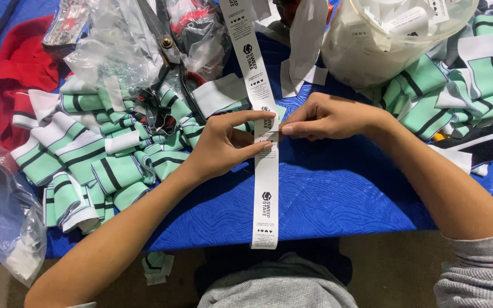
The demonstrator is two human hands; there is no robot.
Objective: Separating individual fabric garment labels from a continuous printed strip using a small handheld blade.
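A long white label ribbon (pixel 266 188) with black print runs from the top of the view down over the blue table's front edge. My left hand (pixel 223 145) pinches the ribbon between thumb and fingers at mid-length. From the other side my right hand (pixel 326 117) meets it, fingertips closed on the ribbon's right edge; a thin dark thing, maybe a small blade, shows between the two hands.
Piles of mint-green, black and white striped fabric pieces lie at left (pixel 98 154) and right (pixel 457 85). A clear plastic tub of cut labels (pixel 383 34) stands at top right. Large scissors (pixel 169 51), plastic bags (pixel 7 222) and red cloth (pixel 21 63) lie at left on the blue textured table cover (pixel 338 194).
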